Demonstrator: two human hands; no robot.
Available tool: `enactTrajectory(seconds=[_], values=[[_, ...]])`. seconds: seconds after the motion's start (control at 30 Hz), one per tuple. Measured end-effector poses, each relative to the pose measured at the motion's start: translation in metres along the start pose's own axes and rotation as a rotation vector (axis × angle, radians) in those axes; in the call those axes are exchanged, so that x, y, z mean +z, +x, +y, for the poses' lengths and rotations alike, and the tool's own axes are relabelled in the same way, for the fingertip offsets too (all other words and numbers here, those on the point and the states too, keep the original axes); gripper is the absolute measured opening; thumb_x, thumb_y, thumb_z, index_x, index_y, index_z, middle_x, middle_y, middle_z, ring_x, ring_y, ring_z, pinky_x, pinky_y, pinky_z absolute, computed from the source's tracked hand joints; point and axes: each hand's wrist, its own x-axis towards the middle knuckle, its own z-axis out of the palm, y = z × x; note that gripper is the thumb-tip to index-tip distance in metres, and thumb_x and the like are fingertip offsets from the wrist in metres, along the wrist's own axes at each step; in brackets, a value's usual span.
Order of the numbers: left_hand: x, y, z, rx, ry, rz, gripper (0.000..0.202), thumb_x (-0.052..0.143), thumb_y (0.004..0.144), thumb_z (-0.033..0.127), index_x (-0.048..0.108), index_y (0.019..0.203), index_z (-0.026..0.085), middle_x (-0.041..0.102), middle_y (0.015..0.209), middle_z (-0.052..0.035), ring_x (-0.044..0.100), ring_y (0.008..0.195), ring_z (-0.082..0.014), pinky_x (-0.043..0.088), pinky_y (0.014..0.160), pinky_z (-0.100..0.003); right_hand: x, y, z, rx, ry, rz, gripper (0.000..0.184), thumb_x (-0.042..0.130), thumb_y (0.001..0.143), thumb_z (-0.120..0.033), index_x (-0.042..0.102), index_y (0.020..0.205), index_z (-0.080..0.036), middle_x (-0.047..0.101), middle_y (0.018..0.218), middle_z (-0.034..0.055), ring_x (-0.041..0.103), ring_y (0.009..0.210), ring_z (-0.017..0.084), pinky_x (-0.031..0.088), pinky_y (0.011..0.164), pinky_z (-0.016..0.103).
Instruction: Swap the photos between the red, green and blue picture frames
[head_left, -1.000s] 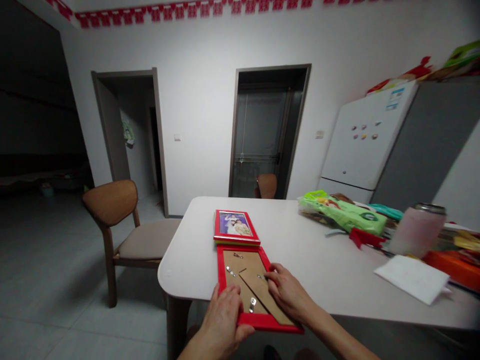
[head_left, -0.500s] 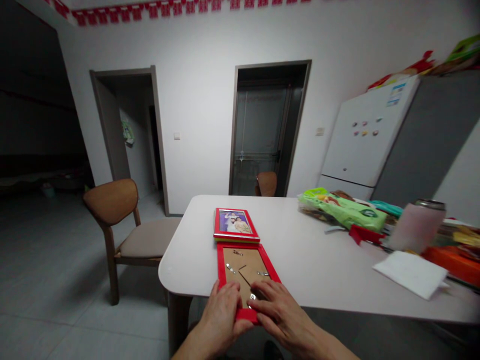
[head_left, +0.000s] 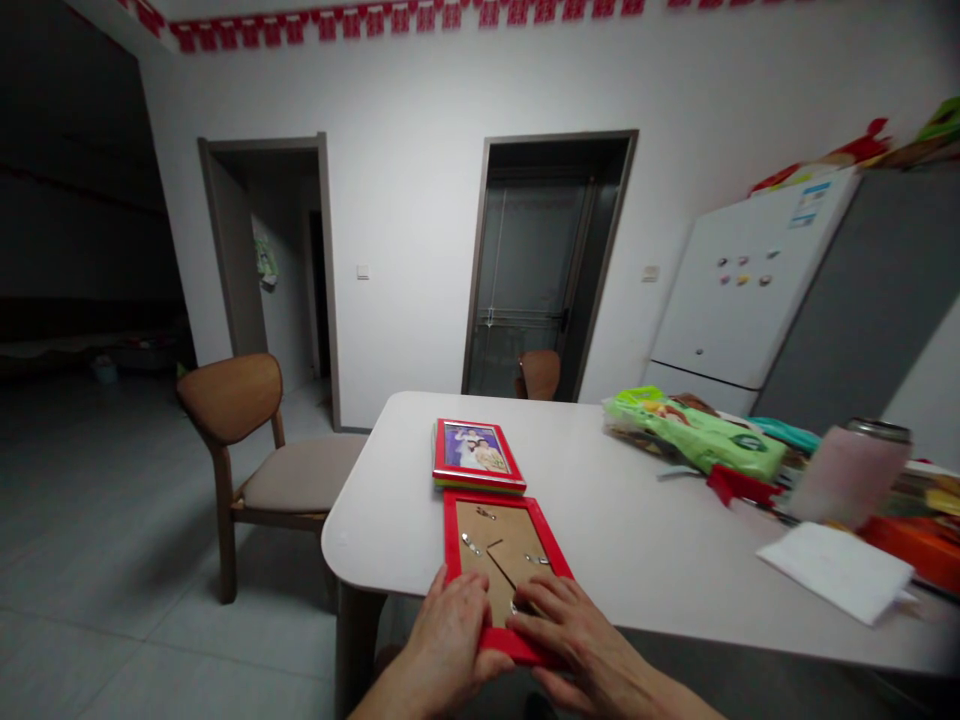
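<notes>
Standing well to the left of the fingers, a wooden chair (head_left: 229, 400) with a smooth, curved back and a padded grey seat is partly hidden behind the table (head_left: 645, 540). The left hand (head_left: 450, 625) has its fingers close together over the left rim of the red frame (head_left: 514, 555), with its thumb on the near rim, so the edge is gripped between them. Back side up, the frame lies directly under both sets of fingers, showing a flat brown backing with shiny metal clips; its near corners are largely covered. Just beyond the fingertips rests a framed photo (head_left: 476, 450), glossy and red-rimmed, its small printed figures hard to make out. The right hand (head_left: 566, 630) bends its fingers over the backing's near right part, beside a half-hidden clip; whether they pinch it or only press, I cannot tell. Well to the right of those fingers lie a crinkled green packet (head_left: 697, 435), a flat white sheet (head_left: 836, 570) and a blurred pink jar (head_left: 851, 475) with a metallic rim.
</notes>
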Motion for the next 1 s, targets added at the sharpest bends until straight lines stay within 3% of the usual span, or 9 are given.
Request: enactTrajectory(seconds=[0.17,0.3,0.4,0.5,0.6,0.7,0.83,0.9,1.0], values=[[0.0,-0.001,-0.003,0.012,-0.011,0.009,0.052,0.067,0.062,0.034,0.049,0.106,0.014,0.045,0.122,-0.0114,0.037,0.114,-0.0217,0.018,0.1,-0.041,-0.001,0.024,0.0,0.068,0.1,0.066,0.028,0.04,0.077,-0.03,0.055,0.1,-0.022,0.051,0.102,0.0062,0.043,0.093,0.018,0.033,0.083,0.032],[-0.003,-0.001,-0.001,0.006,-0.023,0.0,0.062,0.068,0.06,0.032,0.043,0.113,0.012,0.046,0.121,-0.0118,0.038,0.113,-0.021,0.018,0.1,-0.039,0.015,0.064,0.01,0.218,0.056,0.115,0.029,0.033,0.08,-0.023,0.057,0.095,-0.019,0.053,0.098,0.0077,0.044,0.091,0.018,0.033,0.08,0.03],[-0.004,-0.001,-0.002,-0.003,-0.034,-0.012,0.057,0.07,0.058,0.033,0.048,0.108,0.015,0.047,0.12,-0.0097,0.039,0.112,-0.0212,0.018,0.101,-0.038,0.026,0.084,0.017,0.241,-0.007,0.084,0.027,0.034,0.079,-0.021,0.059,0.088,-0.019,0.054,0.091,0.0069,0.044,0.09,0.018,0.032,0.078,0.03],[-0.004,-0.002,-0.004,-0.006,-0.044,-0.018,0.053,0.068,0.06,0.035,0.049,0.106,0.017,0.045,0.122,-0.0085,0.037,0.114,-0.0213,0.018,0.1,-0.038,0.029,0.088,0.019,0.188,-0.045,0.037,0.02,0.04,0.076,-0.023,0.059,0.083,-0.019,0.053,0.09,0.0062,0.043,0.09,0.019,0.031,0.076,0.029],[-0.004,-0.004,-0.004,-0.011,-0.043,-0.017,0.061,0.067,0.061,0.034,0.044,0.113,0.013,0.043,0.123,-0.011,0.035,0.115,-0.021,0.018,0.101,-0.038,0.027,0.085,0.017,0.137,-0.048,0.0,0.017,0.045,0.073,-0.025,0.058,0.082,-0.02,0.053,0.09,0.0055,0.044,0.089,0.019,0.031,0.076,0.029],[-0.005,-0.006,-0.004,-0.014,-0.06,-0.008,0.061,0.07,0.059,0.033,0.046,0.111,0.013,0.045,0.121,-0.0114,0.037,0.114,-0.0207,0.016,0.101,-0.038,0.027,0.084,0.02,0.121,0.008,0.029,0.02,0.042,0.075,-0.022,0.06,0.084,-0.02,0.056,0.09,0.0057,0.046,0.089,0.018,0.032,0.077,0.028],[-0.002,-0.009,-0.007,0.01,-0.087,-0.017,0.058,0.071,0.056,0.034,0.049,0.106,0.014,0.047,0.12,-0.011,0.038,0.113,-0.0206,0.015,0.101,-0.039,0.03,0.091,0.037,0.339,0.083,0.187,0.028,0.037,0.078,-0.024,0.059,0.093,-0.016,0.059,0.093,0.0082,0.051,0.086,0.016,0.036,0.073,0.024],[0.001,-0.009,-0.01,0.022,-0.083,-0.029,0.056,0.071,0.056,0.035,0.05,0.104,0.015,0.046,0.12,-0.0113,0.037,0.113,-0.021,0.015,0.1,-0.041,0.032,0.096,0.049,0.477,0.075,0.234,0.025,0.04,0.076,-0.027,0.061,0.085,-0.017,0.062,0.085,0.0071,0.054,0.078,0.015,0.037,0.067,0.023],[0.007,-0.008,-0.014,0.034,-0.079,-0.03,0.047,0.07,0.056,0.036,0.054,0.096,0.017,0.046,0.121,-0.0103,0.037,0.114,-0.0216,0.015,0.1,-0.042,0.034,0.105,0.062,0.571,0.07,0.25,0.021,0.043,0.075,-0.028,0.061,0.071,-0.017,0.063,0.075,0.0046,0.055,0.068,0.013,0.034,0.058,0.021]])
